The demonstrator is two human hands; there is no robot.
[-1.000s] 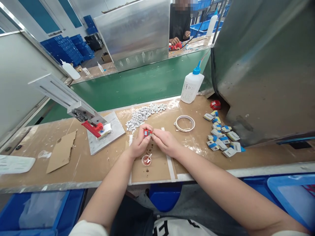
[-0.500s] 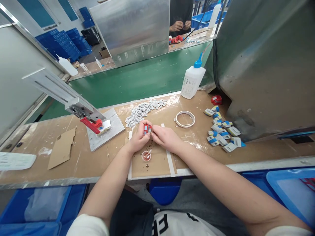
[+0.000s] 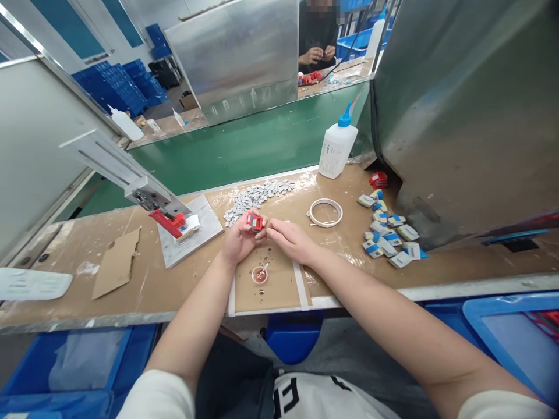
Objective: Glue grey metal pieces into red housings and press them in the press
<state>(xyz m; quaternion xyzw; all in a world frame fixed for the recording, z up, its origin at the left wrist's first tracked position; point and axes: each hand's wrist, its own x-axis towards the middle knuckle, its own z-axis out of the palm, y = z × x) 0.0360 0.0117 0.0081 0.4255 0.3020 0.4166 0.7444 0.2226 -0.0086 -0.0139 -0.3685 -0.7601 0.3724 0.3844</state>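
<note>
In my left hand (image 3: 239, 240) lies a small red plastic piece with grey panels (image 3: 254, 223), shaped like a toy vehicle body. The thumb and fingers close round it. Just to its right is my right hand (image 3: 292, 240), fingers pressed together and tips close to the left fingertips; anything in that pinch is too small or hidden to name. Below the hands, a small round cup of reddish liquid (image 3: 259, 274) with a thin white stick sits on a cardboard sheet (image 3: 275, 294). Beyond my left hand spreads a heap of small grey-white flat pieces (image 3: 251, 198).
A lever press (image 3: 168, 221) on a metal plate stands left. Tape roll (image 3: 325, 213), white bottle with blue cap (image 3: 338, 148), and several white, yellow and blue blocks (image 3: 388, 233) are to the right. A metal panel (image 3: 463, 128) bounds that side. A co-worker's hands (image 3: 318, 55) show across the green belt (image 3: 244, 150).
My left hand has tilted the red piece so more of its face shows, and shifted slightly left. The right fingertips have drawn a little away from the piece. The camera view has moved slightly.
</note>
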